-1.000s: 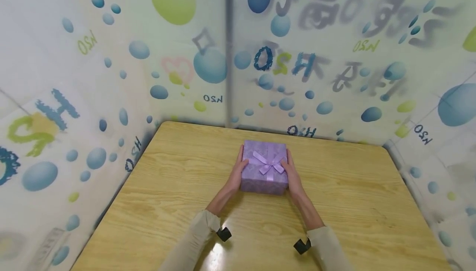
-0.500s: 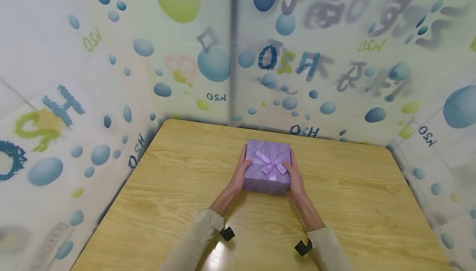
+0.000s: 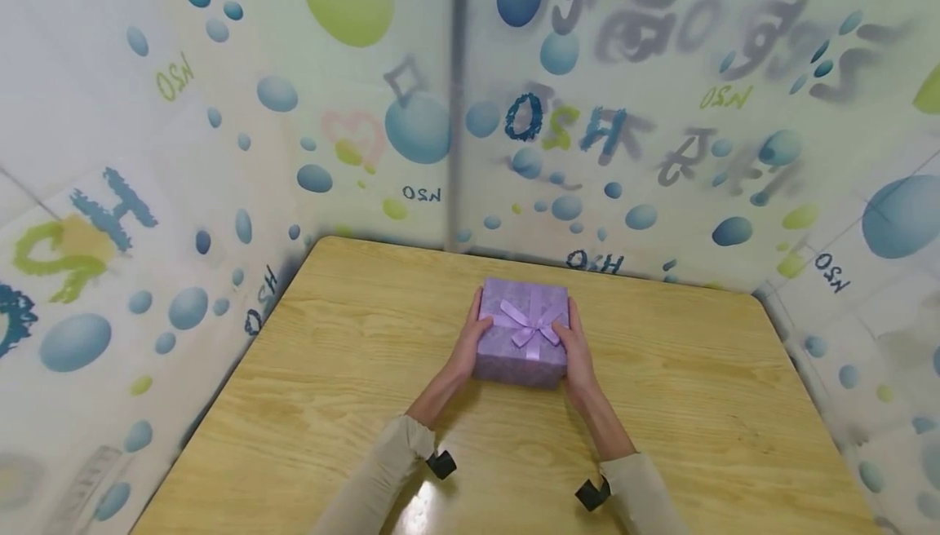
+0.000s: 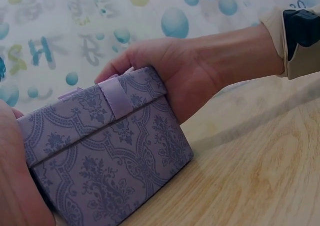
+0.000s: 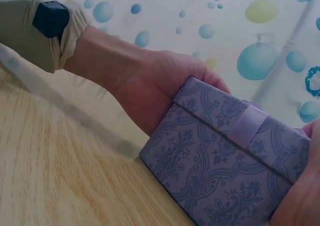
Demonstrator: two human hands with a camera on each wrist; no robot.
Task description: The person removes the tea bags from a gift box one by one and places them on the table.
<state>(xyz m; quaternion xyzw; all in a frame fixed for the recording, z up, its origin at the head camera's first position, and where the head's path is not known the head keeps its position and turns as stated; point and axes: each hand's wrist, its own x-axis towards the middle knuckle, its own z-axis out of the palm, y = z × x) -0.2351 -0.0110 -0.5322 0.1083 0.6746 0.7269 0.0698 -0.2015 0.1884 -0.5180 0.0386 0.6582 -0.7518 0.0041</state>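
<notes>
A purple patterned gift box (image 3: 518,364) with a lilac ribbon bow (image 3: 530,328) on its lid is held between both hands over the wooden table. The left hand (image 3: 467,347) grips its left side, thumb over the lid's edge; the right hand (image 3: 578,355) grips the right side in the same way. In the left wrist view the box (image 4: 105,171) shows its closed lid, the left hand (image 4: 15,171) at the near side and the right hand (image 4: 172,70) at the far side. The right wrist view shows the box (image 5: 200,161) tilted in the frame; its underside is hidden.
The wooden table (image 3: 698,404) extends around the box on all sides. Behind it and at both sides stand pale walls (image 3: 352,111) printed with blue and green dots and lettering. Black devices (image 3: 441,465) are worn at both wrists over beige sleeves.
The whole head view has shifted slightly, first one way and then back. Both hands keep their hold on the box, which shows no clear movement over the table.
</notes>
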